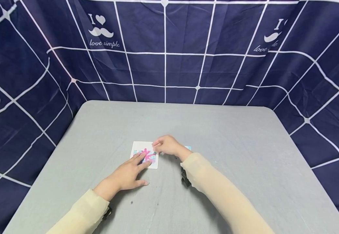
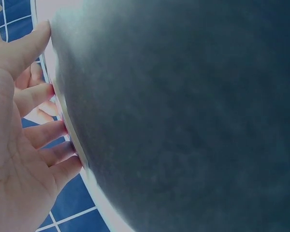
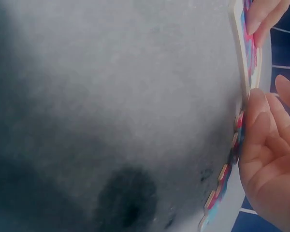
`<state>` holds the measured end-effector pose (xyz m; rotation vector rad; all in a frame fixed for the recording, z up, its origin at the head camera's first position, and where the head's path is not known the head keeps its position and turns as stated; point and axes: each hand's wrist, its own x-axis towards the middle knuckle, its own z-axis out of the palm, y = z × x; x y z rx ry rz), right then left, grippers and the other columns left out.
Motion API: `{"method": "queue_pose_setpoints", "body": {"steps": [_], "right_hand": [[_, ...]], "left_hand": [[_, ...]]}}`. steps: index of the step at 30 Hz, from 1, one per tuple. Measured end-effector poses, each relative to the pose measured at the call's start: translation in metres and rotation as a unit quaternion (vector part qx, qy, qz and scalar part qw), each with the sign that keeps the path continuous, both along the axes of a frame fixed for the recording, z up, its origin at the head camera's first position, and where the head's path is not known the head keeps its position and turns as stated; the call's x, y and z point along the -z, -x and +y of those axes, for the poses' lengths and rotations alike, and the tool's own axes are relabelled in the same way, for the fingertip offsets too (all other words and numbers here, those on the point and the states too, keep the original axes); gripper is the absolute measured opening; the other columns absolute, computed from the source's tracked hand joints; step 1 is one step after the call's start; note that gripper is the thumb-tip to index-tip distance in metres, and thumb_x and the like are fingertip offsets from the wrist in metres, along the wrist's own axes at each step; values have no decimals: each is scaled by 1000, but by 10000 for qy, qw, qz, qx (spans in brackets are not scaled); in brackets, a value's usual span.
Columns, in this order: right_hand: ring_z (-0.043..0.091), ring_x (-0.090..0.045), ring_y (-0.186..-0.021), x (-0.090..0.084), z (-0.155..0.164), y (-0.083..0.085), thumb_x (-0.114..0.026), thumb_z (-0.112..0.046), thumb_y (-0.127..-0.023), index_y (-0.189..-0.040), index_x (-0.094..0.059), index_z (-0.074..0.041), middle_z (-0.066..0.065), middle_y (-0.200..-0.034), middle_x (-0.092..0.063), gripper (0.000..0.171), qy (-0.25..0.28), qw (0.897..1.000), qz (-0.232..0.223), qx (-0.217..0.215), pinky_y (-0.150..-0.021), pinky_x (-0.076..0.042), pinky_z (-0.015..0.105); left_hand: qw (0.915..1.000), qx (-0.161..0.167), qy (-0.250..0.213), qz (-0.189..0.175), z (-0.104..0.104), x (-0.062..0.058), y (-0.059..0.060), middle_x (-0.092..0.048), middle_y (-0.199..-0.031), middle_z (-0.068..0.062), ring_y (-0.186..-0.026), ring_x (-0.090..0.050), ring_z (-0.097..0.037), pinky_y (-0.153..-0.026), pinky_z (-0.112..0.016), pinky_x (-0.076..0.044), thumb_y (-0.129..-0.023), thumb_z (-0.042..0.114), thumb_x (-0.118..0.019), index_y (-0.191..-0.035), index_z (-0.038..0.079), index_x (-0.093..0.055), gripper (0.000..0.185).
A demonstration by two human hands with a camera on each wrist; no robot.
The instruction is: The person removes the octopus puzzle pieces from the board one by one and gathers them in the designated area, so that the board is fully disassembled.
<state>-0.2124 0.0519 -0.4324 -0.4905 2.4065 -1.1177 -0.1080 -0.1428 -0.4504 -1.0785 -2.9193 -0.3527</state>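
Note:
A small jigsaw puzzle in a white-rimmed tray (image 1: 143,144) lies flat on the table, its pieces (image 1: 147,155) pink, light blue and purple. My left hand (image 1: 128,174) lies over its lower left part with spread fingers, index and middle fingertips on the pieces and the thumb out on the tabletop. At the tray's right edge is my right hand (image 1: 169,145), fingers bent and fingertips close over the upper right corner of the picture. The right wrist view shows those curled fingers (image 3: 258,116) right beside the rim; I cannot tell whether they hold a piece.
Loose jigsaw pieces (image 3: 222,181) lie in a row beneath my right hand; a light blue bit (image 1: 188,148) shows past the wrist in the head view. A grey cloth covers the table (image 1: 231,130). Dark blue curtains with white lines (image 1: 184,68) enclose its back and sides.

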Motion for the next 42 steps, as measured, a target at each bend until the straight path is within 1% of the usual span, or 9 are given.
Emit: {"method": "queue_pose_setpoints", "body": {"steps": [3,7,10,16,23,29,34,39,42], "right_hand": [[15,-58,-65,-3,-3,-1,-64,-16,-76,-98,-65,-10,-2,-86,-63,23,-140,9998,14,-107,-55,-46,26],[11,-57,-67,-4,-6,0,-65,-16,-76,-97,-65,-11,-2,-84,-64,22,-291,9992,45,-281,-59,-44,25],[8,-56,-70,-3,-8,1,-65,-15,-75,-98,-65,-10,-2,-84,-65,23,-364,9985,86,-394,-62,-43,24],[8,-55,-74,-2,-10,2,-65,-12,-75,-100,-64,-11,-3,-85,-64,25,-424,9977,56,-519,-67,-42,24],[8,-56,-73,-1,-10,1,-64,-9,-75,-96,-64,-11,-3,-82,-64,21,-286,9986,-79,-443,-66,-42,24],[9,-55,-70,-3,-11,1,-65,-8,-75,-93,-65,-10,-4,-77,-63,18,-284,9987,96,-424,-64,-42,24],[8,-54,-71,-5,-13,1,-66,-7,-73,-92,-65,-10,-5,-75,-62,19,-305,9988,215,-319,-70,-41,28],[7,-56,-70,-2,-12,0,-69,-2,-68,-90,-65,-8,-3,-76,-64,24,-128,9996,52,-259,-76,-40,29],[6,-57,-70,-1,-11,0,-70,-3,-67,-89,-66,-8,-4,-75,-64,23,-91,9997,-38,-223,-74,-40,28]], "left_hand": [[10000,12,-23,-8,0,0,0,-29,-133,-19,-121,-25,-35,-95,-40,-25,-71,53,-59,-129,12,-42,73],[10000,27,-41,6,0,0,0,-29,-134,-19,-121,-25,-36,-95,-40,-25,-71,54,-59,-129,12,-42,73],[10000,37,-50,26,0,0,1,-29,-134,-18,-121,-25,-36,-95,-41,-25,-71,54,-59,-129,12,-42,73],[10000,13,-41,-5,0,-1,0,-29,-134,-18,-121,-25,-35,-95,-40,-26,-71,53,-59,-128,12,-43,73],[10000,4,-63,-47,1,-2,-1,-28,-135,-17,-121,-25,-34,-94,-40,-26,-71,53,-60,-128,12,-43,72],[9999,24,-97,-28,1,-2,0,-28,-135,-17,-121,-25,-34,-95,-40,-27,-71,52,-60,-128,12,-44,71],[10000,33,-80,21,1,-1,0,-28,-135,-16,-121,-25,-34,-95,-39,-26,-71,53,-59,-128,13,-43,71],[9999,48,-84,79,1,1,0,-28,-135,-17,-121,-26,-35,-95,-39,-26,-71,54,-59,-129,13,-42,72],[9999,47,-70,99,2,2,1,-28,-135,-17,-121,-26,-35,-95,-39,-26,-71,54,-59,-129,13,-42,72]]}}
